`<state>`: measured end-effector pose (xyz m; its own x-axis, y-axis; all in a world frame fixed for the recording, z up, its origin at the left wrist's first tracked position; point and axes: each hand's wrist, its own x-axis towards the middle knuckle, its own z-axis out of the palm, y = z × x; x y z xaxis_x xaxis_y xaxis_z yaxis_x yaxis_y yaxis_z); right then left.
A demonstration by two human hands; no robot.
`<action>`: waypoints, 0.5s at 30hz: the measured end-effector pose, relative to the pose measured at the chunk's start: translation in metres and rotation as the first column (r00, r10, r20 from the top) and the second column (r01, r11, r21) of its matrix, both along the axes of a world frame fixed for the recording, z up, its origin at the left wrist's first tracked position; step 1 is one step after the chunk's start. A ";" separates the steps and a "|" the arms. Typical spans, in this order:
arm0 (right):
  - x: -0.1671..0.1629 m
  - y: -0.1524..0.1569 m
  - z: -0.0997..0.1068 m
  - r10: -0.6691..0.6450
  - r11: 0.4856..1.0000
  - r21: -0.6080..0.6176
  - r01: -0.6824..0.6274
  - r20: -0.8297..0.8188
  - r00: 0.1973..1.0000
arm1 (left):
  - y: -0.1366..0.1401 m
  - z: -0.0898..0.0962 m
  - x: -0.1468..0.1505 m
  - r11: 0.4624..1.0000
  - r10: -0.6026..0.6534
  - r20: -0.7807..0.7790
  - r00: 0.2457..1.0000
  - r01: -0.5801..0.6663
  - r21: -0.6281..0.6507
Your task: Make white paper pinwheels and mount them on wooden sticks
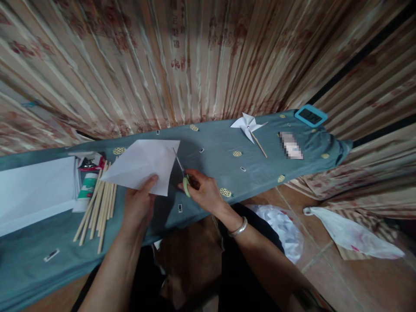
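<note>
My left hand grips a sheet of white paper by its near edge, thumb on top. Faint crease lines cross the sheet, which is held above the cloth-covered table. In my right hand is a pair of scissors with pale green handles. The blades point up and left, close to the paper's right edge; whether they touch it I cannot tell. Farther right lies a white paper pinwheel on a wooden stick.
Left of the paper are several wooden sticks, a green-and-white glue tube, a small red-edged packet and a stack of white paper. A blue-framed timer and a blurred card-like object lie right. Plastic bags are on the floor.
</note>
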<state>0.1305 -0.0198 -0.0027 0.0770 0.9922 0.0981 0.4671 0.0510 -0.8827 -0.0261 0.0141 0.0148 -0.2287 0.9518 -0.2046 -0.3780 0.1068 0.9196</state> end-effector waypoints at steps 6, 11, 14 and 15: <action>-0.002 0.003 -0.007 -0.020 0.996 -0.084 -0.001 -0.252 0.967 | 0.000 0.006 0.006 1.000 -0.009 -0.016 1.000 0.009 -0.014; -0.008 0.006 -0.012 -0.001 0.984 -0.158 -0.083 -0.469 0.883 | 0.002 0.011 0.007 0.999 0.036 -0.046 0.998 -0.035 0.033; -0.009 0.005 -0.013 0.013 0.981 -0.167 -0.100 -0.455 0.890 | 0.005 0.011 0.005 0.998 0.040 -0.059 0.997 -0.037 0.051; -0.010 0.005 -0.013 0.021 0.980 -0.168 -0.106 -0.443 0.896 | 0.005 0.010 0.004 0.998 0.049 -0.058 0.997 -0.046 0.053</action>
